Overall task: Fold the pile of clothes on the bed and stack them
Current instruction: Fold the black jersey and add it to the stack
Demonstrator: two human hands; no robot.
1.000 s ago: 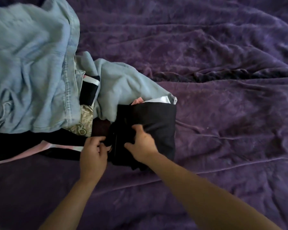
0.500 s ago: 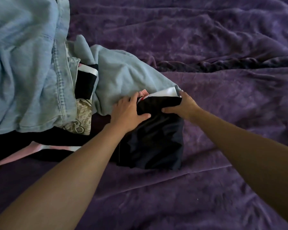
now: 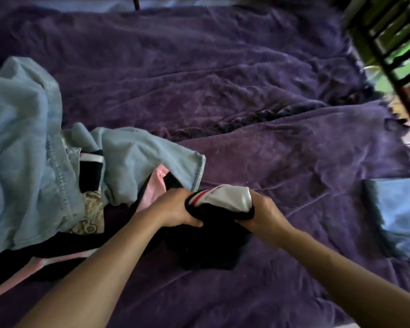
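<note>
Nearest you, your left hand [image 3: 175,209] and right hand [image 3: 263,210] each clamp one end of the black garment [image 3: 208,245], fingers and thumbs curled round its upper edge. That two-sided hold looks meant to keep the gathered layers together. Its white panel [image 3: 225,197] with a red stripe faces up between your hands, while the dark bulk hangs down to the purple blanket [image 3: 246,114]. The garment is just right of the pile of clothes [image 3: 21,162], where light-blue denim drapes over a pink-and-black garment [image 3: 155,188] and a cream printed piece [image 3: 90,216], all unfolded. Well apart on your right, a folded blue cloth [image 3: 400,216] lies flat. It is probably the start of the stack, so I'd judge this bundle belongs there. Farthest off, a barred window [image 3: 388,36] edges the bed.
</note>
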